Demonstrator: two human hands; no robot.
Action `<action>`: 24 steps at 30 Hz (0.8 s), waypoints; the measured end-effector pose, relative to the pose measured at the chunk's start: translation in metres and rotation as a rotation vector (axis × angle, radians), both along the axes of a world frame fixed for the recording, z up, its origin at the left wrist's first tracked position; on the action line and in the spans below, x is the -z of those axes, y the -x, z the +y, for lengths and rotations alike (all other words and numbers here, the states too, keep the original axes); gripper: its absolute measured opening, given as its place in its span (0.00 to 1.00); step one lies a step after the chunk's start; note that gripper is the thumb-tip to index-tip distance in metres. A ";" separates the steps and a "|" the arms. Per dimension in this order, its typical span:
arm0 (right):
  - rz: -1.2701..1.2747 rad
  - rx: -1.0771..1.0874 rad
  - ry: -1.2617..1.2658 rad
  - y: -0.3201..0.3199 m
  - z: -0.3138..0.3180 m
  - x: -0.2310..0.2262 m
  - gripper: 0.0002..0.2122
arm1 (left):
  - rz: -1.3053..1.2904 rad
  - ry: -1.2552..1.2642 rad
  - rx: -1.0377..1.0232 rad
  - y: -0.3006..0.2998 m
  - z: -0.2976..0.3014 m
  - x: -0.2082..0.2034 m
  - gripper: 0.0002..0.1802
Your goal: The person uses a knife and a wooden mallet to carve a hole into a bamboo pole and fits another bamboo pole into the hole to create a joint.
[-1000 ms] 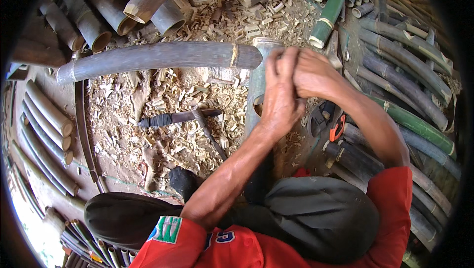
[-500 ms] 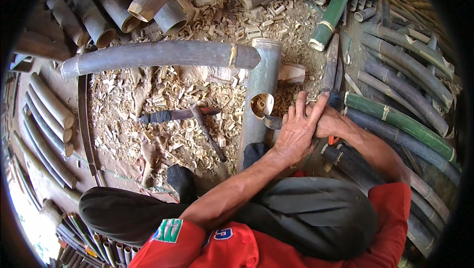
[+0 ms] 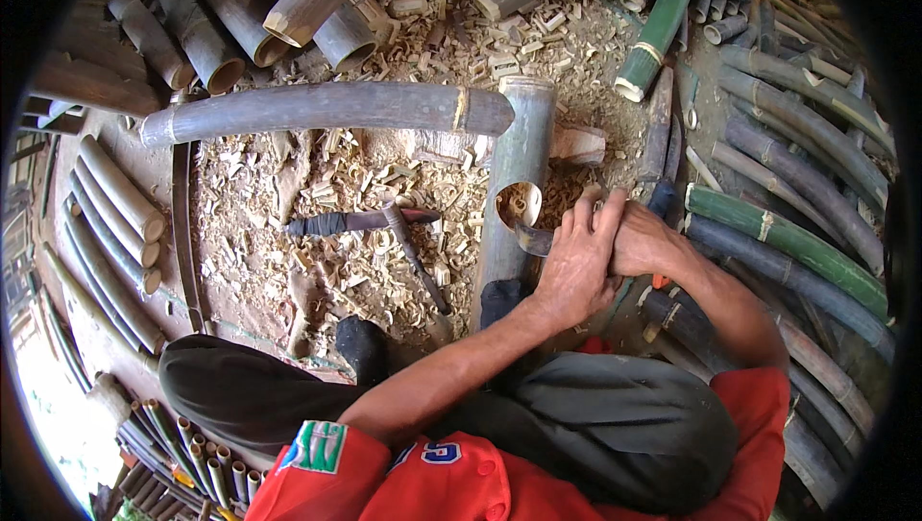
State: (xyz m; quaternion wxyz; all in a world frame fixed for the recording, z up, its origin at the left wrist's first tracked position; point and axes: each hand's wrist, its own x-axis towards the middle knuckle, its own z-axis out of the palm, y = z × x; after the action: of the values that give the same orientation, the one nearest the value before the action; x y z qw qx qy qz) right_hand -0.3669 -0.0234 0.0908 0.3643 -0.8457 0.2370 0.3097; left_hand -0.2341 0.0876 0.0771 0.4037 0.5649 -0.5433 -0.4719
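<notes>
Both hands are together just right of a thick upright-lying bamboo tube [image 3: 511, 262] that has a round hole cut in its wall. A curved blade [image 3: 534, 241] of a hooked carving knife reaches from under my hands into the lower edge of that hole. My left hand [image 3: 578, 266] is closed over the knife, its fingers pointing away from me. Against it, my right hand [image 3: 648, 238] is closed round the same knife, whose handle the hands mostly hide. Pale curled shavings [image 3: 519, 200] show inside the hole. My dark-covered foot [image 3: 502, 302] presses against the tube's near end.
A long bamboo piece [image 3: 317, 108] lies across left of the tube's far end. On the shavings rest a wrapped-handle blade [image 3: 360, 221] and a thin-handled hammer-like tool [image 3: 415, 257]. Bamboo lengths are stacked at far left and right, including a green one [image 3: 768, 225].
The whole scene has shifted slightly right in view. My hands and the curved knife stay at the hole, with only a slight change in finger posture.
</notes>
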 end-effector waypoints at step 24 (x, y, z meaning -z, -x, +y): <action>-0.037 0.430 -0.123 0.003 0.080 0.025 0.27 | 0.010 -0.017 0.339 -0.034 0.020 0.010 0.60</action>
State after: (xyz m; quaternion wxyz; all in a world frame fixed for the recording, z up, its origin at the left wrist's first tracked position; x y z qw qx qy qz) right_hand -0.3701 0.0564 0.0656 0.4771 -0.7575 0.3859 0.2229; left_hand -0.2002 0.1076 0.0675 0.3163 0.4660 -0.6248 -0.5407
